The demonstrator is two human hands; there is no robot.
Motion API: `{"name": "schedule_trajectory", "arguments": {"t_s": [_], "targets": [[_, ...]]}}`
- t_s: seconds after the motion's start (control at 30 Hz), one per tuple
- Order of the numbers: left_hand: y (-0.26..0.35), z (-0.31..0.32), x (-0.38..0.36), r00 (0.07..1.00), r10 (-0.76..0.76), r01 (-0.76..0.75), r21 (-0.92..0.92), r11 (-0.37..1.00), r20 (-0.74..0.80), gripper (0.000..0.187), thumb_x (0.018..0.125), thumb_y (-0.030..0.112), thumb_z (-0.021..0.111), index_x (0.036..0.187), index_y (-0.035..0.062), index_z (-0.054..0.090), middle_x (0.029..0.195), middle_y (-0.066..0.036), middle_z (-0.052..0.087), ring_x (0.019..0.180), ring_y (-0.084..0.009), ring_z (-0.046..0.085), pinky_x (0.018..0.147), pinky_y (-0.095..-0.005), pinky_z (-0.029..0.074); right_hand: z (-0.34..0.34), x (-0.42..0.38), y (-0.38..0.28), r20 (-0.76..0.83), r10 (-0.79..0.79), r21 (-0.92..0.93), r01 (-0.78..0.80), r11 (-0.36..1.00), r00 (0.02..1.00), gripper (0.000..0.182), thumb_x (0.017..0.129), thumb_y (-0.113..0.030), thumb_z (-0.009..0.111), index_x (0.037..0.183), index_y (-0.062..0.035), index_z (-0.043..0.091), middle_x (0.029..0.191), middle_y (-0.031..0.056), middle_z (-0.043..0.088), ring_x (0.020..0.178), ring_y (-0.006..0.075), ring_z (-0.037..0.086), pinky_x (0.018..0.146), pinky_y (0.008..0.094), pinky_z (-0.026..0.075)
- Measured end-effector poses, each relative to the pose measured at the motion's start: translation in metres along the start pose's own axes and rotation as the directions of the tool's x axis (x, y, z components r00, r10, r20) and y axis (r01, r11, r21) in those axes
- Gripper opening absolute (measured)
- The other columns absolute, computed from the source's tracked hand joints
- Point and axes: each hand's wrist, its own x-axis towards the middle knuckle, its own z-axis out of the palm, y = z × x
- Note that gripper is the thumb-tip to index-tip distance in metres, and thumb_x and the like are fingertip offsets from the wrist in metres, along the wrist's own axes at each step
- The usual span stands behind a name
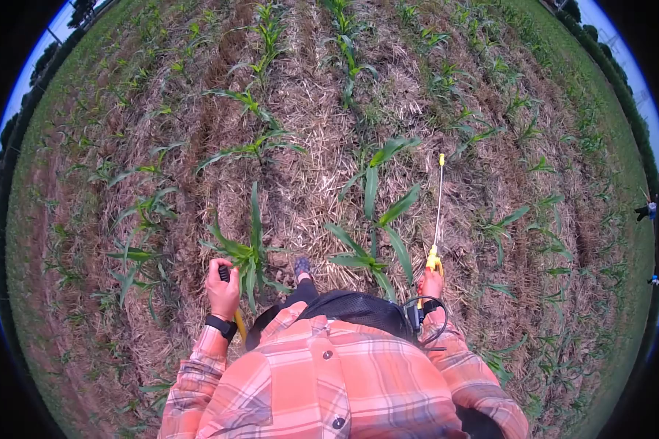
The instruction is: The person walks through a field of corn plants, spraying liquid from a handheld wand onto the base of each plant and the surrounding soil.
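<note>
My left hand [223, 288] is closed around a black grip [224, 273] at the end of a yellow lever [240, 323], left of my body. On the right, my right hand [431, 284] holds the yellow handle [433, 259] of a spray wand. Its thin metal tube [439, 208] points forward to a yellow nozzle [441, 159]. A black hose [444, 329] curves by my right wrist. Young corn plants stand close to both hands, one [250, 252] just beyond the left hand and another [372, 261] left of the wand.
Rows of young corn [256, 148] run forward through straw-covered soil [311, 157]. My shoe [302, 267] shows between plants ahead of my body. At the far right edge, two partial figures [648, 211] are small and unclear. Trees line both sides of the field.
</note>
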Motion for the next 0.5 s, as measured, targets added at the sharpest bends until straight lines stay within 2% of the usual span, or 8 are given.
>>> {"name": "schedule_trajectory", "arguments": {"t_s": [0.1, 0.17, 0.23, 0.33, 0.43, 0.5], "targets": [[-0.014, -0.01, 0.027, 0.997, -0.072, 0.072, -0.028, 0.997, -0.012, 0.013, 0.071, 0.004, 0.055, 0.08, 0.0049, 0.046, 0.061, -0.005, 0.044, 0.053, -0.0142, 0.044, 0.05, -0.028, 0.037, 0.06, -0.007, -0.023, 0.137, -0.034, -0.099, 0.048, 0.994, 0.99, 0.028, 0.085, -0.03, 0.046, 0.069, -0.0075, 0.044, 0.05, 0.0, 0.043, 0.033, 0.007, 0.037, 0.027, 0.0224, 0.03], [-0.023, -0.014, 0.044, 0.997, -0.054, 0.053, -0.022, 0.998, -0.047, 0.012, 0.071, 0.004, 0.055, 0.08, 0.0051, 0.046, 0.06, -0.005, 0.045, 0.051, -0.0143, 0.043, 0.05, -0.0281, 0.036, 0.096, -0.009, -0.034, 0.222, -0.049, -0.206, 0.096, 0.974, 0.974, 0.024, 0.085, -0.029, 0.046, 0.073, -0.0078, 0.046, 0.053, -0.0002, 0.045, 0.035, 0.0063, 0.038, 0.029, 0.0218, 0.031], [-0.03, -0.015, 0.061, 0.997, -0.036, 0.034, -0.031, 0.999, -0.075, 0.012, 0.071, 0.005, 0.055, 0.08, 0.0052, 0.046, 0.058, -0.004, 0.044, 0.05, -0.0144, 0.043, 0.049, -0.0281, 0.036, 0.129, -0.006, -0.036, 0.238, -0.008, -0.235, 0.066, 0.97, 0.971, 0.022, 0.084, -0.028, 0.047, 0.075, -0.0084, 0.046, 0.054, -0.0006, 0.046, 0.036, 0.0064, 0.038, 0.03, 0.0212, 0.03], [-0.035, -0.02, 0.083, 0.996, -0.045, 0.041, -0.049, 0.998, -0.079, 0.012, 0.072, 0.004, 0.055, 0.08, 0.0051, 0.046, 0.058, -0.005, 0.045, 0.05, -0.0146, 0.043, 0.048, -0.0282, 0.036, 0.169, -0.02, -0.053, 0.397, -0.225, -0.481, 0.411, 0.774, 0.89, 0.027, 0.082, -0.03, 0.049, 0.074, -0.0049, 0.054, 0.054, 0.0014, 0.051, 0.042, 0.0098, 0.046, 0.038, 0.0257, 0.034], [-0.048, -0.022, 0.101, 0.997, -0.066, 0.061, -0.099, 0.993, -0.05, 0.012, 0.072, 0.003, 0.055, 0.08, 0.0049, 0.046, 0.058, -0.005, 0.045, 0.049, -0.0145, 0.043, 0.048, -0.0281, 0.036, 0.2, -0.019, -0.055, 0.515, -0.236, -0.592, 0.541, 0.598, 0.824, 0.027, 0.081, -0.03, 0.05, 0.081, -0.0045, 0.057, 0.058, 0.0042, 0.055, 0.052, 0.0139, 0.052, 0.05, 0.0287, 0.04], [-0.054, -0.02, 0.108, 0.996, -0.071, 0.065, -0.107, 0.992, -0.053, 0.012, 0.072, 0.003, 0.055, 0.08, 0.0048, 0.046, 0.058, -0.005, 0.045, 0.05, -0.0142, 0.043, 0.048, -0.0278, 0.036, 0.216, -0.019, -0.058, 0.552, -0.218, -0.609, 0.568, 0.553, 0.805, 0.027, 0.08, -0.031, 0.051, 0.082, -0.0044, 0.056, 0.062, 0.0061, 0.057, 0.057, 0.0162, 0.055, 0.054, 0.0301, 0.042]]}}
